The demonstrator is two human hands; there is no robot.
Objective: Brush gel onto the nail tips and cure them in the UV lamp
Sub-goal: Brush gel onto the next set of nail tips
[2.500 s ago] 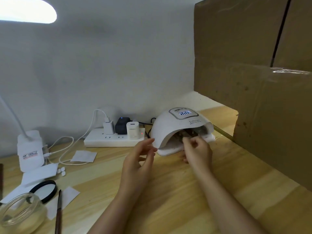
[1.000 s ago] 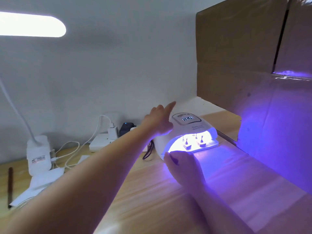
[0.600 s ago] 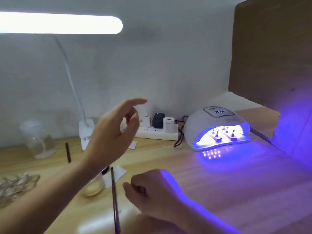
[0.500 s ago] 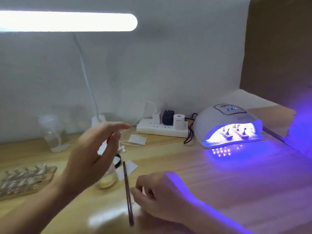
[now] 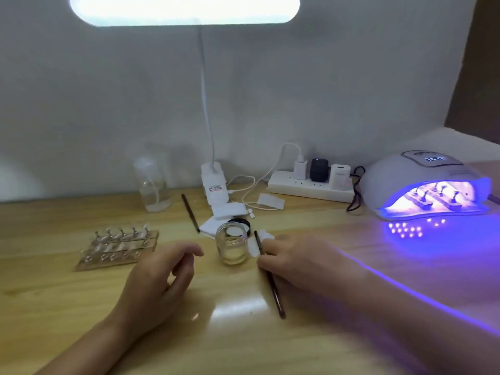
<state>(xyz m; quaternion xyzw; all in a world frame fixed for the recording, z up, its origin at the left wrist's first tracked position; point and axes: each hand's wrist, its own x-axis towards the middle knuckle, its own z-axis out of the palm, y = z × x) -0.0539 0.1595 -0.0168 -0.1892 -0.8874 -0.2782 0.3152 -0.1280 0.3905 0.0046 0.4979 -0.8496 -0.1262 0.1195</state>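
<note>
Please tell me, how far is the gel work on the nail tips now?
Done: one batch of nail tips on stands sits inside the lit white dome UV lamp. In hand: the right hand grips a thin dark brush beside the open clear glass jar; the left hand holds nothing. Left: the wooden rack of nail tips waits uncured.

A pale grey-white wall (image 5: 108,90) closes the far side of the scene, meeting a light wooden table (image 5: 67,307) with visible grain that fills the near ground. A white desk lamp (image 5: 213,182) stands at the far middle of the table, its thin neck rising to a long glowing bar at the top edge, which throws a bright patch on the near wood. At the far right a brown cardboard panel (image 5: 479,63) stands against the wall, and violet light washes the right of the tabletop.
</note>
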